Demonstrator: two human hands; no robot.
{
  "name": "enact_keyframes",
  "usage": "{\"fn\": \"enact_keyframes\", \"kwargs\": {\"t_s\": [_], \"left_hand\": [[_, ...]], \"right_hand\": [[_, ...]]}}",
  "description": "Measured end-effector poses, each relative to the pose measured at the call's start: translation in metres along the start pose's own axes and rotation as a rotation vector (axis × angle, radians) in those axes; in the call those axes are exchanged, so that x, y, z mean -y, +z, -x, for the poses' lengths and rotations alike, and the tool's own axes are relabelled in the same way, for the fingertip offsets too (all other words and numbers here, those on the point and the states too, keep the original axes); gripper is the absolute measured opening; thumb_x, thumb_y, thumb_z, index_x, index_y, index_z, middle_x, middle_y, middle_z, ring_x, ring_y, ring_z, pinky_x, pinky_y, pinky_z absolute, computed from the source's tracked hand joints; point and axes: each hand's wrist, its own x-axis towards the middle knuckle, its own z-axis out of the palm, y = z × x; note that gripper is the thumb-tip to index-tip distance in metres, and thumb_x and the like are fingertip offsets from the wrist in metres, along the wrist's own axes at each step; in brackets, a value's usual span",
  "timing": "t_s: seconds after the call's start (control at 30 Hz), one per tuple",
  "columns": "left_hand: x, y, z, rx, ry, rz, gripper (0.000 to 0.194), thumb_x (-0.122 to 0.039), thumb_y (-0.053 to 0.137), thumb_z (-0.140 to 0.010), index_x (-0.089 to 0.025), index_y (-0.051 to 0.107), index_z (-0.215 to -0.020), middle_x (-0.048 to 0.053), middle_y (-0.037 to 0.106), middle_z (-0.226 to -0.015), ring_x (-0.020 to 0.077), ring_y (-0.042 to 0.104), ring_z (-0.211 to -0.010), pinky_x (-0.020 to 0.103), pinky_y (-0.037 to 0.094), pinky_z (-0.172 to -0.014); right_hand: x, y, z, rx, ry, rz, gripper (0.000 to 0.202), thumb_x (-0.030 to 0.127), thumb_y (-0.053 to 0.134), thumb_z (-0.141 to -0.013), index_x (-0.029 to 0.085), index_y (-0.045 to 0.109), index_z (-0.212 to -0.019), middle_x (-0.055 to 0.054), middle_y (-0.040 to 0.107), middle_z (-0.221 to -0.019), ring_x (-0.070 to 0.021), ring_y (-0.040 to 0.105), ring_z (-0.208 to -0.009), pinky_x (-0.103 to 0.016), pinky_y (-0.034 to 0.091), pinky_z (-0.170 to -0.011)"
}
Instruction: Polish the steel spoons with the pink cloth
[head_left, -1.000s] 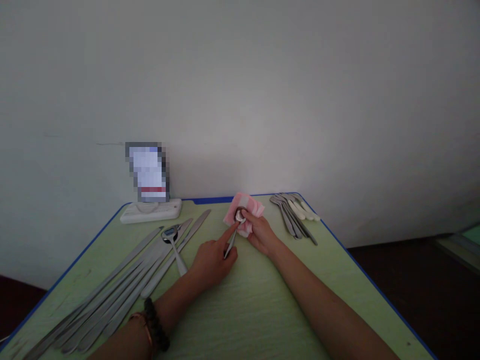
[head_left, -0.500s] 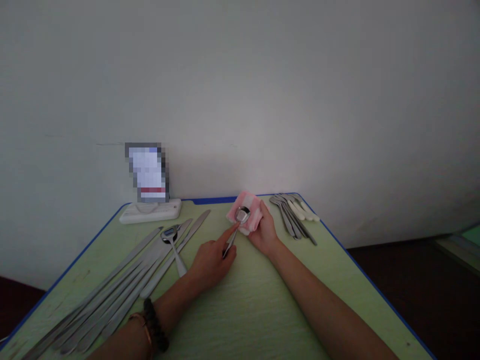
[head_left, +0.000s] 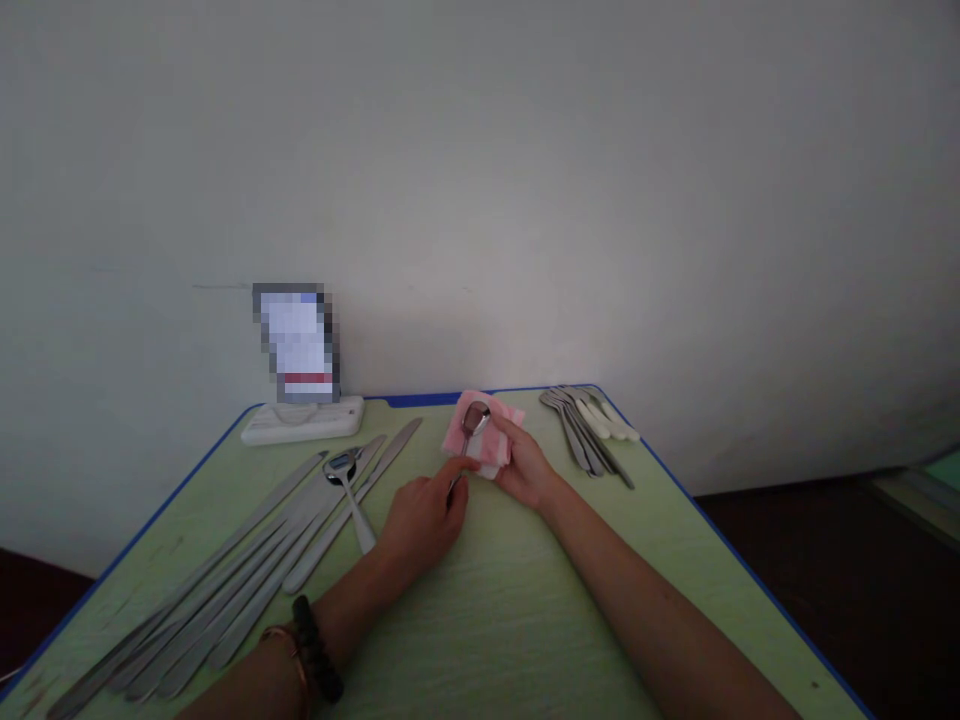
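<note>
My left hand [head_left: 429, 515] is closed around the handle of a metal spoon [head_left: 475, 417], whose bowl points away from me. Behind the bowl lies a folded pink and white striped cloth [head_left: 459, 440], held by my right hand [head_left: 526, 468] at its right side. My right thumb reaches over the cloth's front to the edge of the bowl. Left of my left hand, a second spoon [head_left: 351, 495] rests across several table knives [head_left: 262, 560]. To the right of my right hand lies a group of metal spoons [head_left: 576, 435].
White-handled cutlery [head_left: 596, 418] lies beside the right-hand group. A phone with a blurred screen [head_left: 300, 340] stands in a white base [head_left: 304, 421] at the back left. The green table [head_left: 480, 640] has a blue edge and meets a pale wall [head_left: 525, 200].
The cloth and spoon bowl have shifted slightly left. My right thumb has come over onto the bowl's edge, and my left index finger has drawn back along the handle.
</note>
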Motion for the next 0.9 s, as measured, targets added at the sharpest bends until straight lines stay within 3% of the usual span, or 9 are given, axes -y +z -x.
{"fn": "enact_keyframes", "kwargs": {"t_s": [0.3,0.43,0.67,0.9], "left_hand": [[-0.011,-0.004,0.002,0.095,0.009,-0.290,0.039,-0.026,0.024,-0.092,-0.022,0.039,-0.128,0.008,0.070,-0.073,0.0244,0.067,-0.067,0.033,0.045,-0.063],[-0.011,-0.005,0.003,0.097,0.008,-0.297,0.037,-0.025,0.024,-0.092,-0.022,0.040,-0.125,0.008,0.070,-0.073,0.0247,0.068,-0.068,0.033,0.046,-0.063],[-0.009,-0.006,0.002,0.106,-0.002,-0.272,0.031,-0.024,0.026,-0.091,-0.021,0.047,-0.114,0.009,0.070,-0.078,0.0248,0.068,-0.072,0.035,0.047,-0.066],[-0.006,-0.007,0.001,0.118,0.048,-0.248,0.029,-0.024,0.028,-0.090,-0.023,0.053,-0.106,0.008,0.070,-0.080,0.0241,0.067,-0.073,0.034,0.045,-0.067]], "right_hand": [[0.000,-0.011,-0.009,-0.062,-0.131,-0.187,0.018,0.024,0.047,-0.085,0.014,0.059,-0.094,-0.006,0.070,-0.081,-0.0173,0.065,-0.072,-0.034,0.053,-0.068],[0.001,-0.012,-0.009,-0.027,-0.153,-0.211,0.021,0.026,0.047,-0.085,0.014,0.058,-0.099,-0.007,0.070,-0.086,-0.0182,0.065,-0.078,-0.035,0.053,-0.073],[-0.001,-0.006,-0.003,0.069,0.015,-0.076,0.022,0.027,0.051,-0.084,0.011,0.060,-0.096,-0.007,0.071,-0.080,-0.0189,0.066,-0.071,-0.035,0.055,-0.066],[-0.001,-0.009,-0.008,-0.053,-0.137,-0.151,0.021,0.026,0.049,-0.084,0.014,0.059,-0.098,-0.006,0.071,-0.085,-0.0186,0.066,-0.075,-0.036,0.054,-0.071]]}}
